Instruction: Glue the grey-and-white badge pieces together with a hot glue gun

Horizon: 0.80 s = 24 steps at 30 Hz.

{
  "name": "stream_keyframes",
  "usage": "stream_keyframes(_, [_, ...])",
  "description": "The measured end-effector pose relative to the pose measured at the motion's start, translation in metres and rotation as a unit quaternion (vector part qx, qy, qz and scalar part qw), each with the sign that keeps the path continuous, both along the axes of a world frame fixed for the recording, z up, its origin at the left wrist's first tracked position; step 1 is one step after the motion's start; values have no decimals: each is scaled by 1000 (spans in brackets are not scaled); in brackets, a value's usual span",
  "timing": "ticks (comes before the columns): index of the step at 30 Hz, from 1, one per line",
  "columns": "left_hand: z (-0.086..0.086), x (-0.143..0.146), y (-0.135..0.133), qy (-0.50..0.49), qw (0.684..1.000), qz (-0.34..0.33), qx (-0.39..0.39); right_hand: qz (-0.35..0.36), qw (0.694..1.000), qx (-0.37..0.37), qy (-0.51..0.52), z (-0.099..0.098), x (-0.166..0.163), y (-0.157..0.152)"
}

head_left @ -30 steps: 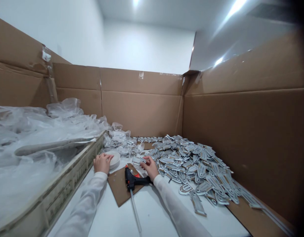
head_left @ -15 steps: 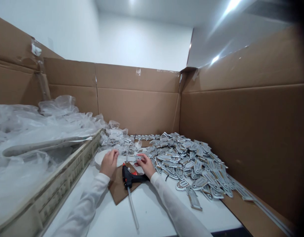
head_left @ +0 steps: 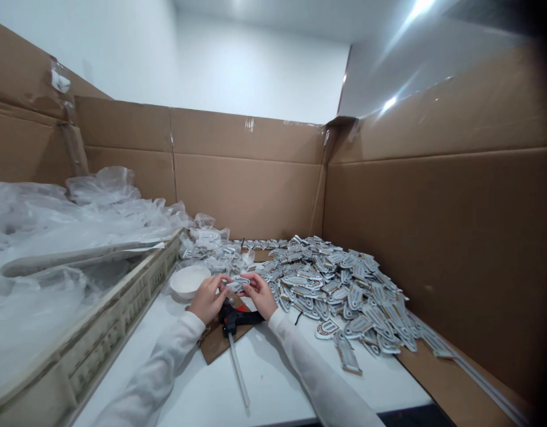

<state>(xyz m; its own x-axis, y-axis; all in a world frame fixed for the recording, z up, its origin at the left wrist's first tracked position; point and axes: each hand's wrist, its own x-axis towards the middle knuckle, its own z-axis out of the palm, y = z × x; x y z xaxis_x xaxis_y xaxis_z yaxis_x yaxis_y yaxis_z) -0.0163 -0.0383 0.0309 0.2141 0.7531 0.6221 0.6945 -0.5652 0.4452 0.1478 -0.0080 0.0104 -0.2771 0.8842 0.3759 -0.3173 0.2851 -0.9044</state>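
My left hand [head_left: 207, 298] and my right hand [head_left: 261, 295] meet over the table, and both pinch one small grey-and-white badge piece [head_left: 237, 284] between their fingers. Right below them a black glue gun [head_left: 234, 320] with a clear glue stick [head_left: 237, 370] lies on a brown cardboard sheet [head_left: 213, 344]. A white shallow bowl [head_left: 188, 280] sits just left of my left hand. A large heap of the same badge pieces [head_left: 339, 290] spreads out to the right of my right hand.
A cream plastic crate [head_left: 104, 332] full of clear plastic bags [head_left: 55, 237] stands at the left. Tall cardboard walls [head_left: 433, 225] enclose the white table [head_left: 277, 391] at the back and right. More bagged pieces [head_left: 208, 246] lie behind the bowl.
My left hand has left the white bowl and come right to meet my right hand. Both now hold the piece that the right hand alone held before.
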Motion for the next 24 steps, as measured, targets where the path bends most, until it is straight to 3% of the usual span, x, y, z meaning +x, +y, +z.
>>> stream_keyframes(8, [-2, 2, 2, -65, 997, -14, -46, -8, 1000, 23, 2, 0, 0, 0])
stream_keyframes(13, [-2, 6, -1, -118, 991, 12, -62, -10, 999, 45, -9, 3, -1, -3])
stream_keyframes(20, [-1, 3, 0, -54, 993, 101, -10, 3, 998, 61, -11, 11, 1, -8])
stream_keyframes(24, [0, -1, 3, -65, 995, 71, -7, 15, 998, 50, -29, 11, 1, -8])
